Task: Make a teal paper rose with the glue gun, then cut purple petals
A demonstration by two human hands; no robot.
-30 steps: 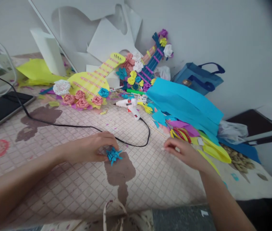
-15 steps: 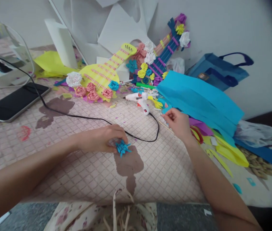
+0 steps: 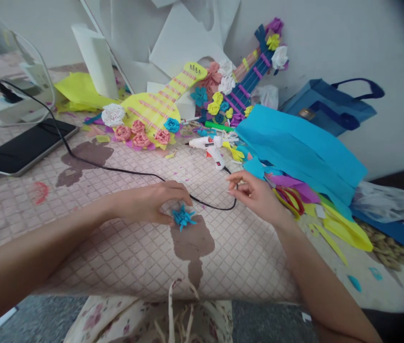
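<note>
My left hand (image 3: 159, 200) rests on the table with its thumb and fingers curved around a small blue paper flower (image 3: 183, 217) with pointed petals. Its thumb touches the flower's near left side; the fingertips arch over the back, and the grip looks loose. My right hand (image 3: 253, 194) hovers over the black cord (image 3: 219, 208), fingers bent, thumb and forefinger apart, and nothing visible between them. Beyond it lies a white glue gun (image 3: 214, 150), its nozzle pointing left. Scraps of blue paper (image 3: 254, 167) lie just behind the right hand.
Behind stand a yellow paper guitar (image 3: 159, 102) with paper roses and a blue one (image 3: 246, 88). Large blue sheets (image 3: 301, 143), red-handled scissors (image 3: 294, 200) and yellow strips (image 3: 344, 226) cover the right side. A phone (image 3: 23, 145) and power strip (image 3: 12, 105) lie left.
My right hand has come away from the blue paper scraps, towards me and left, and its fingers have spread. My left fingers have loosened slightly around the flower, which stays in nearly the same place.
</note>
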